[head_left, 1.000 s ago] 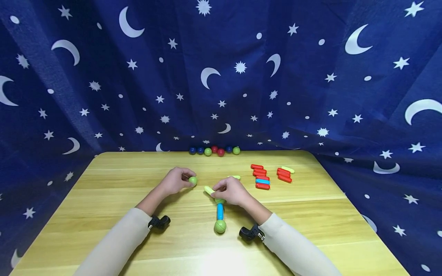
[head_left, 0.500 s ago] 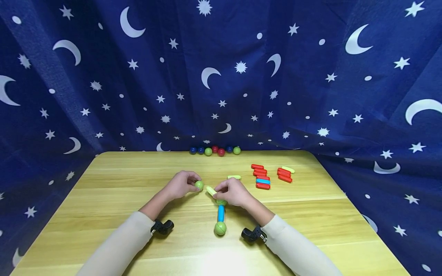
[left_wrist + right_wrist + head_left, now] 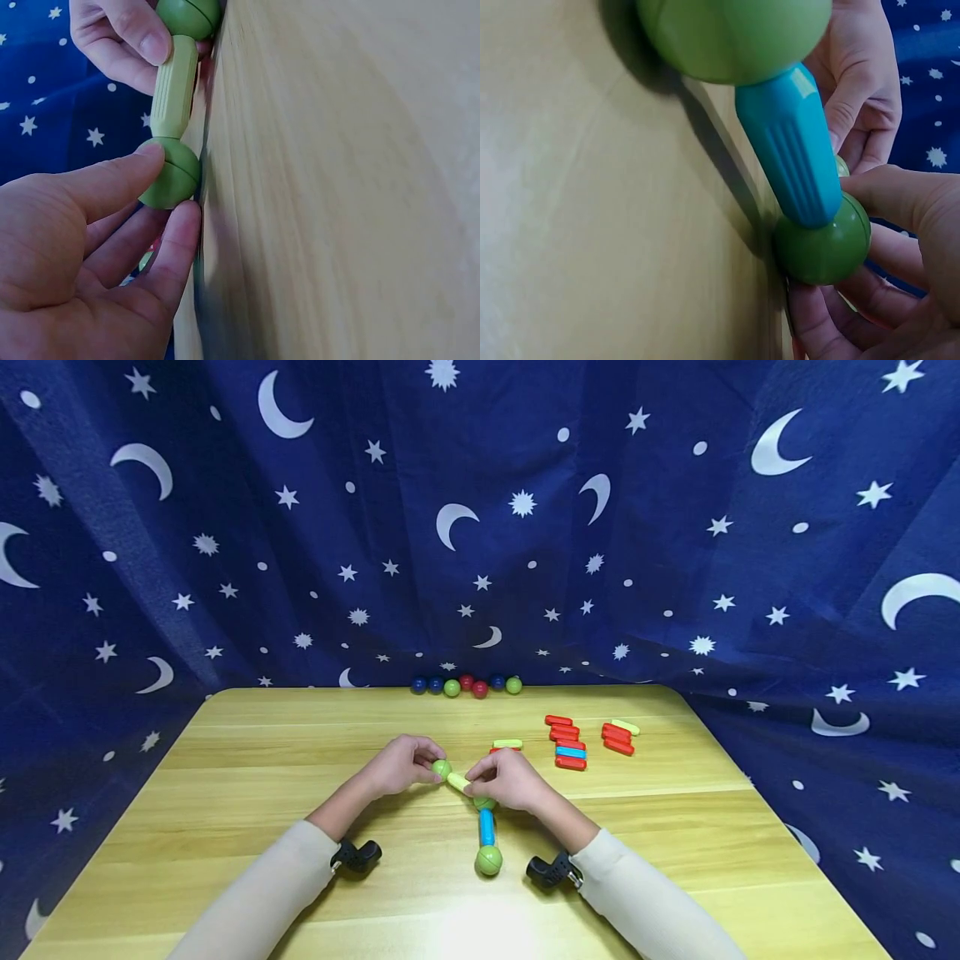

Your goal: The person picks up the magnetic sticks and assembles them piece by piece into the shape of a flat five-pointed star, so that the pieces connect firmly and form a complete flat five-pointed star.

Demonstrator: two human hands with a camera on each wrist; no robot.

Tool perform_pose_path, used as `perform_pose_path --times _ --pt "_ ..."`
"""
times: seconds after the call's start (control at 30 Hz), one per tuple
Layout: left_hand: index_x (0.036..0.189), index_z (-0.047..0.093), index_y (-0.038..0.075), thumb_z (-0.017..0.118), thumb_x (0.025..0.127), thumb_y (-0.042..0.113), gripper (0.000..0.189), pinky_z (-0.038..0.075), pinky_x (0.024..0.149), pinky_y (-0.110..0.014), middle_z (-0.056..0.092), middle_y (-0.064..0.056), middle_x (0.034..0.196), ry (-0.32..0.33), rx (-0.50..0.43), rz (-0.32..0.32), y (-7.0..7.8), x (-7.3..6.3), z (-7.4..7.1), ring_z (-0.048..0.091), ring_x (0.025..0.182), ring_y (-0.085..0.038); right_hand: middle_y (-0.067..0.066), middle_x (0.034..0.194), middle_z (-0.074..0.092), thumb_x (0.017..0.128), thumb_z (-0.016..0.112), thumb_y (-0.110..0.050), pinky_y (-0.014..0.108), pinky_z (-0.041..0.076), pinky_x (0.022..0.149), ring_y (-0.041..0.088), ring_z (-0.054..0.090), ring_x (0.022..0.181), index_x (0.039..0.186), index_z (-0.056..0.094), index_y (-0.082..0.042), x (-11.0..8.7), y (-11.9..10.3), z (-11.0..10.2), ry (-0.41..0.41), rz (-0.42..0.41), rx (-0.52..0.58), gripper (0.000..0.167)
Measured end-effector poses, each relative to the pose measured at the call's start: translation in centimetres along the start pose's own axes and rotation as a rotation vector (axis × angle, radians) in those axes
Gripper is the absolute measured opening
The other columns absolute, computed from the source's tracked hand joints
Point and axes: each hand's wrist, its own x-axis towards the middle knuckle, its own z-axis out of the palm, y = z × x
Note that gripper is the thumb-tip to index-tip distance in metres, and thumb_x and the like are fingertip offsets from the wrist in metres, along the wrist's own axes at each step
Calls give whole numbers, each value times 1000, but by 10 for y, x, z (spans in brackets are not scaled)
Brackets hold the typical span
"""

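Observation:
My left hand (image 3: 401, 766) pinches a green ball (image 3: 176, 176) between thumb and fingers. That ball touches the free end of a pale yellow building rod (image 3: 174, 94). At the rod's other end is a second green ball (image 3: 825, 244), and my right hand (image 3: 510, 779) grips the two where they join. From this second ball a blue rod (image 3: 791, 146) runs toward the near edge of the table. It ends in a third green ball (image 3: 489, 861). In the head view my right fingers partly cover the second ball and the yellow rod.
Blue, red and green balls (image 3: 480, 690) line the table's back edge. Several red rods (image 3: 571, 764) lie at the right, with a blue rod (image 3: 571, 752) and a yellow rod (image 3: 625, 727) among them. Another yellow rod (image 3: 507, 743) lies just beyond my right hand.
My left hand has carried its green ball right and nearer, until it meets the yellow rod's end. The held chain has shifted slightly right and toward me with my right hand.

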Motion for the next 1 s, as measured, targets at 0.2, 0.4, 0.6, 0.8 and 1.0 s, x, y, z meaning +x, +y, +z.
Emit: perform_pose_path --times 0.2,0.4,0.6,0.8,1.0 --pt "111 72 2 81 86 5 27 57 86 -32 74 -9 104 -1 -8 -7 0 -1 1 67 93 -16 4 86 77 82 86 -16 21 53 66 3 63 72 97 81 -5 1 -2 2 -14 -16 -30 20" --pt "114 72 0 79 89 11 28 57 85 -32 75 -11 108 -18 -11 6 -1 3 -1 68 94 -16 2 81 76 80 87 -15 21 51 63 3 61 70 94 81 -5 0 -5 2 -23 -24 -65 18" --pt "116 73 2 72 97 20 26 56 82 -30 75 -7 107 -19 30 29 -2 24 1 68 93 -15 2 82 77 80 87 -17 22 53 66 4 65 71 93 81 -6 -6 -2 -4 -15 2 -62 18" --pt "116 73 4 69 98 16 21 56 88 -32 75 -5 107 -26 93 65 4 55 10 68 95 -14 3 82 77 79 88 -17 22 54 66 6 67 73 93 80 -6 -13 5 -12 -26 22 -44 20" --pt "118 73 3 69 97 12 23 55 95 -34 75 -7 109 -73 173 132 15 78 20 69 99 -17 4 82 77 79 89 -16 24 55 67 7 68 74 93 80 -5 -19 10 -19 -41 43 -32 20"
